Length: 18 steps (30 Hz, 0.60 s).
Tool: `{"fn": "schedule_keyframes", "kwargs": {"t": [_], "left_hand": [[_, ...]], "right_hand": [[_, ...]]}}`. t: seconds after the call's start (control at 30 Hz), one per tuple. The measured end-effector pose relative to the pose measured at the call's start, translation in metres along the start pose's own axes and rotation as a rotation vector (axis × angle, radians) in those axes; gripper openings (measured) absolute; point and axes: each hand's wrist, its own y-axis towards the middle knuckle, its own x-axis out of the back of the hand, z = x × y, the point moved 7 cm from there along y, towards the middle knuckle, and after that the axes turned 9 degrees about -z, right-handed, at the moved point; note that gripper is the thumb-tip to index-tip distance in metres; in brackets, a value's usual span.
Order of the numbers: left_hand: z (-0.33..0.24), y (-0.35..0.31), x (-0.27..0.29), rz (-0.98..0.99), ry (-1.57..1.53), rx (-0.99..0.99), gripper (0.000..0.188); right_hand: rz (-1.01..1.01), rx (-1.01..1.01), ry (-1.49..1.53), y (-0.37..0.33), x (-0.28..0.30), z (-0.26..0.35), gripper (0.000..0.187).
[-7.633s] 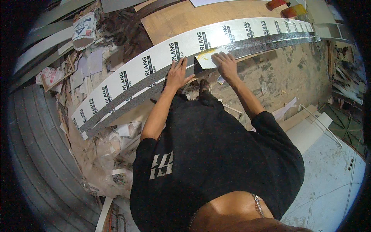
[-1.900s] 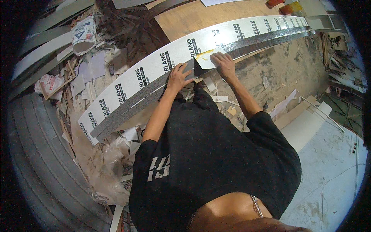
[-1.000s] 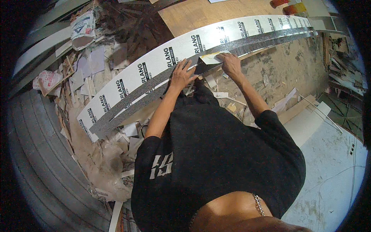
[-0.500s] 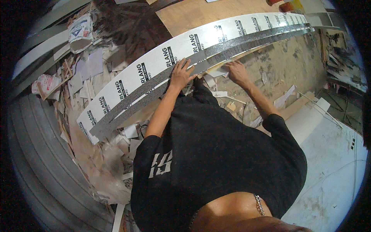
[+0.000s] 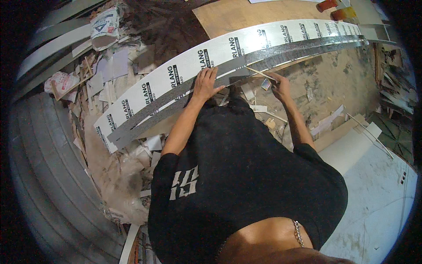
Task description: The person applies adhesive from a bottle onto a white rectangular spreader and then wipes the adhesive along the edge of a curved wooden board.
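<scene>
1. At the far left, a crumpled white bag (image 5: 104,27) lies among paper and wood scraps (image 5: 94,81) that litter the floor.
2. A long white strip with dark printing (image 5: 176,77) runs from the near left to the far right, and a narrower grey strip (image 5: 167,99) lies along its near edge, touching it.
3. The left hand (image 5: 205,83) rests flat on both strips near their middle, its fingers (image 5: 210,72) spread and pointing to the far side, pressing the grey strip down.
4. A sheet of light brown plywood (image 5: 246,15) lies on the far side, under the white strip.
5. The right hand (image 5: 280,84) sits just right of the left hand, on the near side of the grey strip, its fingers pressed together around a thin pale stick (image 5: 260,73).
6. The stick slants to the far left, its tip touching the near edge of the grey strip.
7. At the far right, two orange bottles (image 5: 336,9) lie beyond the strips.
8. A white panel (image 5: 351,147) lies at the near right on the dusty floor.
</scene>
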Motion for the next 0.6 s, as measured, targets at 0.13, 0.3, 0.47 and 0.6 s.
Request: {"fn": "schedule_keyframes", "kwargs": {"t": [0.13, 0.3, 0.47, 0.6], "left_hand": [[-0.001, -0.001, 0.002, -0.052, 0.004, -0.018, 0.080], [-0.002, 0.003, 0.001, -0.041, 0.001, -0.024, 0.076], [0.001, 0.000, -0.002, -0.020, 0.019, -0.021, 0.063], [-0.003, 0.001, 0.001, -0.037, 0.012, -0.038, 0.053]], "right_hand": [[-0.010, 0.001, -0.030, 0.008, 0.000, 0.009, 0.057], [-0.070, 0.061, -0.068, 0.018, 0.001, 0.017, 0.060], [-0.092, 0.267, -0.240, 0.027, -0.011, 0.048, 0.050], [-0.117, 0.490, -0.368, 0.029, -0.035, 0.055, 0.044]]}}
